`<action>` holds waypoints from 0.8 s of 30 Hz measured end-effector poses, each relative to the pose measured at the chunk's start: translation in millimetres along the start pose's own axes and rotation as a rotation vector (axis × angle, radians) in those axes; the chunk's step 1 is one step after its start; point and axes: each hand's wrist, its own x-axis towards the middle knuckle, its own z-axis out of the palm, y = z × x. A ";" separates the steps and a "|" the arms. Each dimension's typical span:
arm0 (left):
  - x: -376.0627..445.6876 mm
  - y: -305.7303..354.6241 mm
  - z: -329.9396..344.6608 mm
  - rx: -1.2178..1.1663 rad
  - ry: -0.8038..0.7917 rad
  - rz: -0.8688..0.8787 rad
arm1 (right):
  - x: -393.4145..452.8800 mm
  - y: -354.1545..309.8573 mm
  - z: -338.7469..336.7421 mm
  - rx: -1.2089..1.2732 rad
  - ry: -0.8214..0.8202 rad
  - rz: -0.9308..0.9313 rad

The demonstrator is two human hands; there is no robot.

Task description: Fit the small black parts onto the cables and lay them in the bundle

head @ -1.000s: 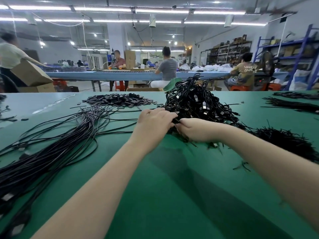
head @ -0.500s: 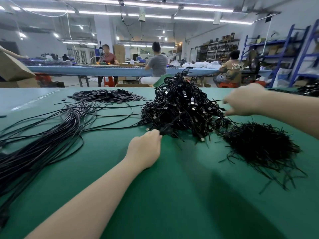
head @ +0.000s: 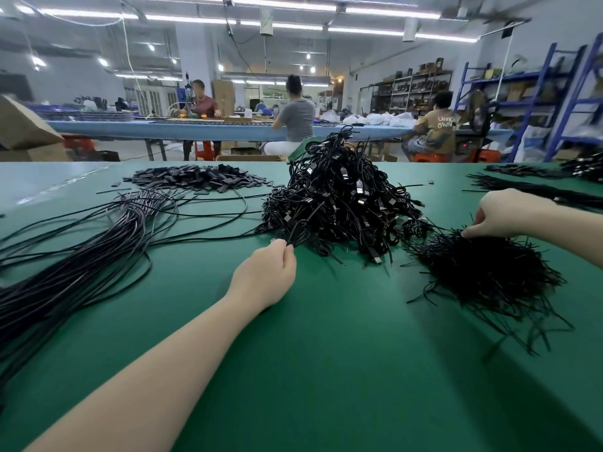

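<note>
1. We pinch a cable (head: 295, 238) end in our left hand (head: 264, 275), its length running away into the tangled pile (head: 339, 203).
2. Our right hand (head: 509, 212) pinches at the heap of thin black pieces (head: 483, 272) to the cable's right.
3. Finished cables lie in the bundle (head: 81, 256) far left.

One readable print, on a shirt back

A person seated at the far bench, toward its right end, wears an olive shirt (head: 439, 127) with pale capital letters across the back: "UNKN" on the upper line and "OWN" below it. Connector markings in the cable pile are too small to read.
</note>
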 end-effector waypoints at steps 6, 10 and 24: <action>3.0 -1.9 -0.9 -0.094 -0.052 -0.032 | 1.7 -9.2 -5.4 0.025 -0.033 0.022; 8.9 -7.6 -2.2 -0.238 -0.134 -0.076 | -1.2 -18.0 -18.1 0.053 0.141 -0.045; 11.6 20.2 -16.8 -0.762 -0.303 -0.047 | -70.6 -176.6 -30.3 0.792 0.528 -0.717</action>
